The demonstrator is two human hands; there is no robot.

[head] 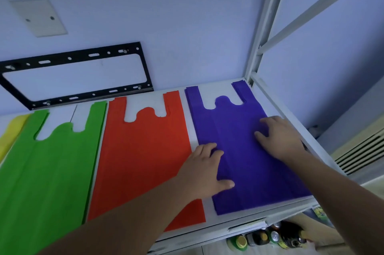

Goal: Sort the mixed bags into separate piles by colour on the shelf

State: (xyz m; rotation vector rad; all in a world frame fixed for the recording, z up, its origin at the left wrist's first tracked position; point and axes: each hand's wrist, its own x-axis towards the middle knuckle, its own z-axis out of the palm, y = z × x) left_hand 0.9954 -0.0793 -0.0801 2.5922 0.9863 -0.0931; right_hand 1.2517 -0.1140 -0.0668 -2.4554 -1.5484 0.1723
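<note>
On the white metal shelf (199, 130), four flat piles of non-woven vest-style carrier bags lie side by side with their handles pointing to 12 o'clock: a yellow pile (10, 132) cut off at the frame's 9 o'clock edge, a bright green pile (52, 167) beside it, an orange-red pile (143, 155) in the middle, and a deep purple pile (245, 150) toward 3 o'clock, close to the shelf's pale upright post (264, 26). A narrow strip of bare shelf shows between the red and purple piles. Both bare hands rest palm-down on the purple pile. The left hand (204, 173) lies across the pile's 9 o'clock edge, its grip spread flat, fingers fanned toward 3 o'clock and pinching nothing. The right hand (280, 138) sits on the pile's 3 o'clock side, its grip also spread, fingers pointing to 9 o'clock and pressing the fabric down. On the pale blue wall behind, toward 10 o'clock, hangs a black metal mounting bracket (76, 74), with a beige blank cover plate (39, 17) above it. Below the shelf's front edge, at 5 o'clock, several bottles and cans (270, 236) stand on a lower level
</note>
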